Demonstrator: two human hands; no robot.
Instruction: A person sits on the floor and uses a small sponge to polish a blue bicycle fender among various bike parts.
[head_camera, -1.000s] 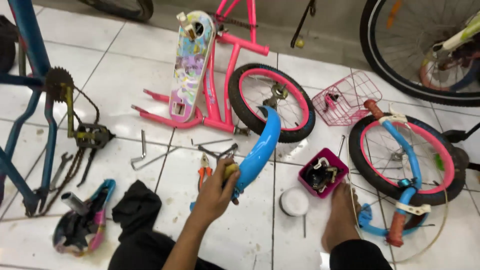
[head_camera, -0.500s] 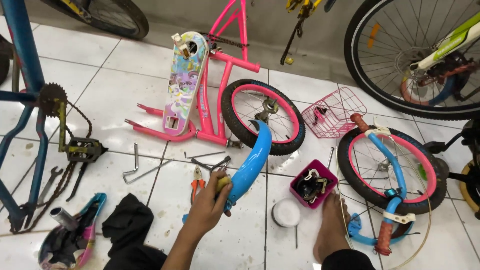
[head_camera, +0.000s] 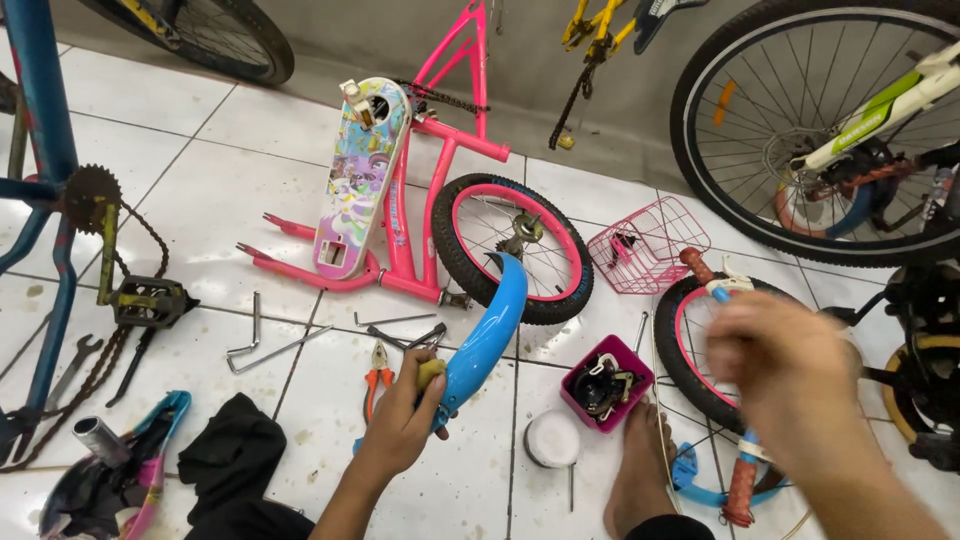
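— On the white tiled floor (head_camera: 200, 180), what's around the curved blue plastic bicycle fender (head_camera: 487, 335)?

— The left hand (head_camera: 400, 425) is wrapped round its lower end, fingers closed on it, so it rises tilted toward the small pink-rimmed wheel (head_camera: 512, 245) on the upturned pink bicycle frame (head_camera: 440, 140). Orange-handled pliers (head_camera: 377, 375) and loose metal wrenches (head_camera: 400, 332) lie just beside the hand. A magenta square box of small parts (head_camera: 605, 385) and a round white lid (head_camera: 552, 438) sit near a bare foot (head_camera: 640, 475), with a pink wire basket (head_camera: 645, 245) behind.

— And the right hand (head_camera: 785, 365)?

— Raised and blurred, it blocks part of a second pink-and-blue wheel (head_camera: 700, 340); I can't tell how its fingers are set.

— Different from 0.5 seconds ago?

— That hand was out of sight then. The fender was already held.
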